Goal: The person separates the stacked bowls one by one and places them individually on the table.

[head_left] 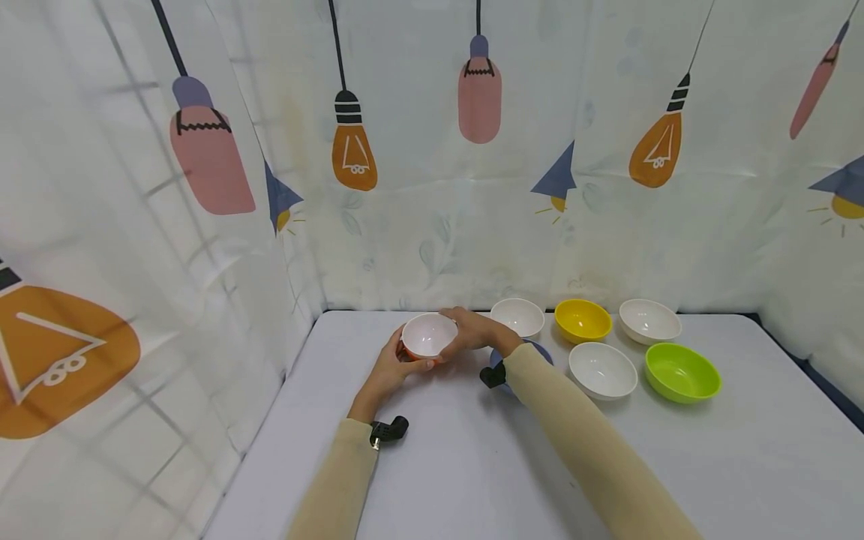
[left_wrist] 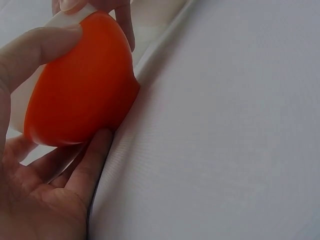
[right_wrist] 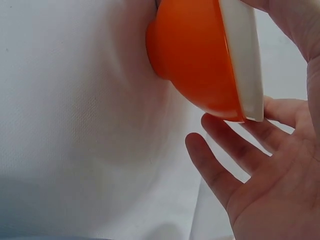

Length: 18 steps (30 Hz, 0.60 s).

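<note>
A white bowl (head_left: 427, 335) sits inside an orange bowl (left_wrist: 85, 82), its pale rim standing above the orange one. My left hand (head_left: 388, 373) holds the orange bowl from the left, the thumb near its rim and the fingers low against its side. From the far right, my right hand (head_left: 475, 331) grips the white bowl by its rim, thumb and fingers spread across it. In the right wrist view the orange bowl's foot is close to the white tabletop. A blue bowl (head_left: 542, 350) is partly hidden beneath my right wrist.
Right of my hands stand more bowls: a white one (head_left: 518, 318) at the back, a yellow one (head_left: 583, 321), another white one (head_left: 650, 321), a white one in front (head_left: 603, 370) and a green one (head_left: 682, 373). A patterned curtain (head_left: 418, 225) hangs behind the table (head_left: 459, 465).
</note>
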Each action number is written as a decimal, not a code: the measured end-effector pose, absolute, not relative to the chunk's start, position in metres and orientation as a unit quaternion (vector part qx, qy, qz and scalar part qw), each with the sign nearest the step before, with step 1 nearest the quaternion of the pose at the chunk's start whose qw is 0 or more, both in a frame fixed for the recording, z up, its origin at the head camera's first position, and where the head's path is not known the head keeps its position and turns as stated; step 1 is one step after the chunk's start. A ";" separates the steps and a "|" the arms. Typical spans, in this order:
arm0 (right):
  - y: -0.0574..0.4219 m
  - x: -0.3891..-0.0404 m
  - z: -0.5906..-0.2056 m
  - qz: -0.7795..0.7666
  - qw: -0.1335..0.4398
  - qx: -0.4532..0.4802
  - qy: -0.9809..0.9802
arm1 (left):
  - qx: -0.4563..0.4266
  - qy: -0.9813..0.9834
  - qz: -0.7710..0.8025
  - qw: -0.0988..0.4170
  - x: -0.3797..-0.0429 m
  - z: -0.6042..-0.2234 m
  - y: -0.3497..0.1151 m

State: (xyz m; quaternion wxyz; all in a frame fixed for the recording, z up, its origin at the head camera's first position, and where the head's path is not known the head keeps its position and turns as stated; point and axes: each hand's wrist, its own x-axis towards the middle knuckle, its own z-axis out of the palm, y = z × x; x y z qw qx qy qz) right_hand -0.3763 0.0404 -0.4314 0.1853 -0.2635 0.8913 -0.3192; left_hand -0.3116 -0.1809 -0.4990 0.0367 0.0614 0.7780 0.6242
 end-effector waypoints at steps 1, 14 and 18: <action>0.040 -0.377 -0.432 -0.318 0.185 -0.262 0.892 | 0.060 0.778 0.624 0.037 -0.311 -0.499 -0.181; 0.040 -0.375 -0.429 -0.312 0.184 -0.255 0.896 | 0.066 0.780 0.622 0.034 -0.310 -0.497 -0.180; 0.040 -0.376 -0.429 -0.316 0.183 -0.252 0.896 | 0.079 0.781 0.619 0.027 -0.313 -0.499 -0.181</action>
